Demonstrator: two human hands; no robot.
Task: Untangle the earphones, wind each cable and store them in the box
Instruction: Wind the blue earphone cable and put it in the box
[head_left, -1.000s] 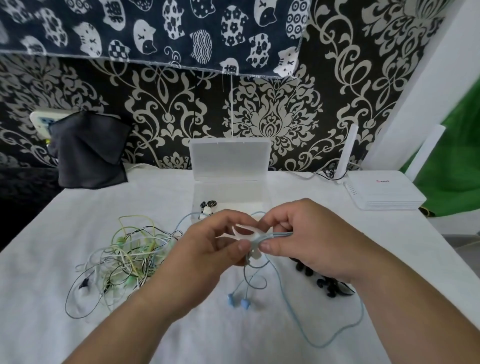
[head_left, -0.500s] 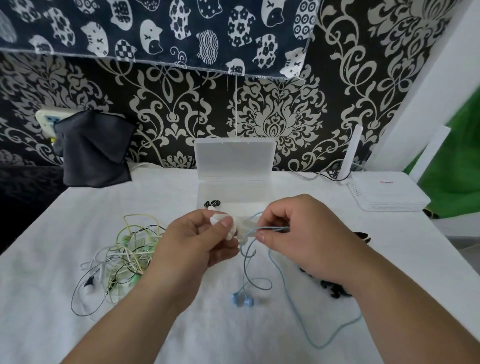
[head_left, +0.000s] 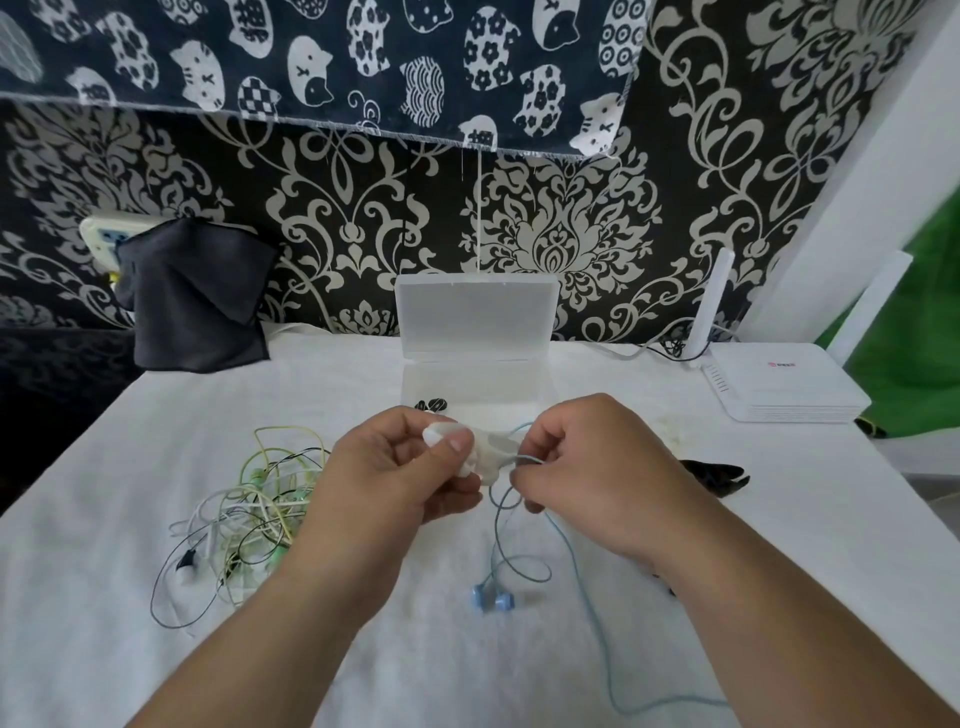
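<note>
My left hand (head_left: 400, 467) grips a small white cable winder (head_left: 485, 457) between thumb and fingers. My right hand (head_left: 587, 467) pinches the light blue earphone cable (head_left: 587, 582) right beside the winder. The cable hangs down in loops to two blue earbuds (head_left: 492, 598) lying on the white cloth, and trails off to the lower right. A tangle of green, white and black earphones (head_left: 244, 519) lies to the left. The clear plastic box (head_left: 475, 374) stands open behind my hands, with small black and white items (head_left: 431, 404) at its front left.
A white router (head_left: 779, 384) with an upright antenna sits at the back right. A dark cloth (head_left: 192, 296) hangs at the back left over a socket. Black items (head_left: 714, 475) lie on the table just right of my right hand. Patterned wall behind.
Both hands rose a little and moved closer to the box. My left hand now grips the winder more fully, and the blue cable loops hang lower beneath it.
</note>
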